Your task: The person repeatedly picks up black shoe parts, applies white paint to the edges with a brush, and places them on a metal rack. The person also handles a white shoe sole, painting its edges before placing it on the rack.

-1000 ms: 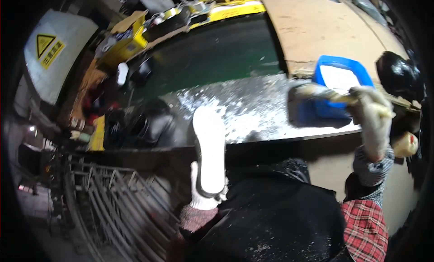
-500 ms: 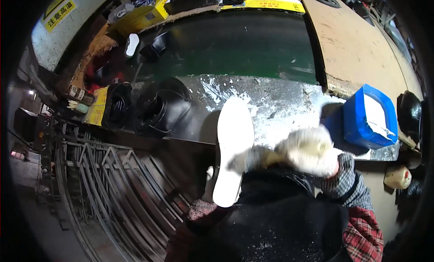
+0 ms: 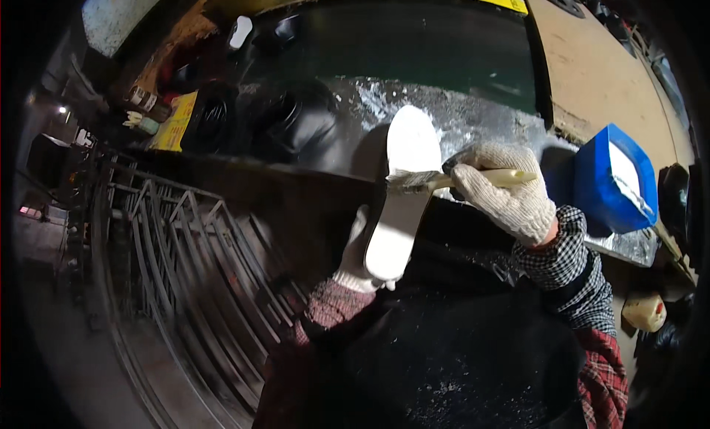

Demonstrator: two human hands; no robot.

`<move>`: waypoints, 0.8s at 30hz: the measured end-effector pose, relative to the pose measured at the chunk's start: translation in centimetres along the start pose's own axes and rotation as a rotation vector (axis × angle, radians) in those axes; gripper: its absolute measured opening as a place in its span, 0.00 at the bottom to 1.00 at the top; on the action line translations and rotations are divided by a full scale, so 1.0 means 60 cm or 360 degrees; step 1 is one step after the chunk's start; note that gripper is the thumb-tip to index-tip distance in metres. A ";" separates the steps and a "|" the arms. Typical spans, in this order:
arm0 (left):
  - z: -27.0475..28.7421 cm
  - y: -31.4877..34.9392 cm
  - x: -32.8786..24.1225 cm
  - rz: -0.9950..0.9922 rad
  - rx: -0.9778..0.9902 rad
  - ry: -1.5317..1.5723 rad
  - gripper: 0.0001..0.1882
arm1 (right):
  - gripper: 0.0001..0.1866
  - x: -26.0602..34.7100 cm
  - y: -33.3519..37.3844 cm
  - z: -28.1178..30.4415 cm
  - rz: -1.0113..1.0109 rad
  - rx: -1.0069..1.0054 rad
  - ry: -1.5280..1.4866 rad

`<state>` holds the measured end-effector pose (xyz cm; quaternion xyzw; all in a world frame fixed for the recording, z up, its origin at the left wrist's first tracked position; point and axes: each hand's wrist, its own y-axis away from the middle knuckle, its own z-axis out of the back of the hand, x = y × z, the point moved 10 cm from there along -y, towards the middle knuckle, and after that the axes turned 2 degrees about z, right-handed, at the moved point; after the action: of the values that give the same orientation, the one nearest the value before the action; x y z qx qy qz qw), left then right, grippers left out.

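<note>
A white shoe sole [image 3: 413, 142] is held up in front of the bench's near edge, toe end away from me. Its heel end rests in my gloved left hand [image 3: 355, 257], whose fingers go partly out of sight beneath it. My gloved right hand [image 3: 510, 198] grips the pale handle of a paintbrush [image 3: 444, 180]. The brush lies across the middle of the sole, its dark bristles touching the surface. Whiter, glossier coating shows on the sole beyond the bristles.
A blue tub [image 3: 597, 179] with white stuff inside stands on the bench's right end. Black shoes [image 3: 292, 126] sit at the left beside a yellow box [image 3: 179, 122]. Another white sole [image 3: 240, 32] lies farther back. Metal racks [image 3: 185, 244] stand on the floor at the left.
My right hand and the brush have moved up the sole from near its heel half to its middle. The brush was blurred by motion and is now sharp. The view has shifted slightly.
</note>
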<state>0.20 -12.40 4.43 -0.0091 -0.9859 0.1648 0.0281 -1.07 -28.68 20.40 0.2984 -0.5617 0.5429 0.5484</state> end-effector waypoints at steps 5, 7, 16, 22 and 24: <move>0.015 -0.002 -0.021 -0.0697 -0.0960 0.0158 0.38 | 0.14 0.046 0.095 -0.062 0.0257 0.0742 -0.0079; 0.028 0.008 -0.022 -0.0372 -0.0462 -0.0039 0.40 | 0.14 -0.032 0.112 -0.011 -0.0125 0.0510 -0.0274; 0.063 0.060 -0.023 -0.0191 -0.0477 -0.0132 0.39 | 0.18 -0.118 0.066 0.041 -0.0591 0.0184 -0.0369; 0.088 0.096 -0.035 -0.0246 -0.0685 -0.0164 0.40 | 0.17 -0.006 0.006 0.057 0.0562 0.0134 0.0939; 0.141 0.136 -0.025 -0.0125 -0.0570 -0.0163 0.41 | 0.20 0.022 0.039 -0.005 0.0692 0.0431 0.1066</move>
<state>1.30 -7.47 -6.29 0.0329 -0.9992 -0.0141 -0.0178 -3.47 -27.50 20.90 0.0493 -0.3260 0.7819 0.5291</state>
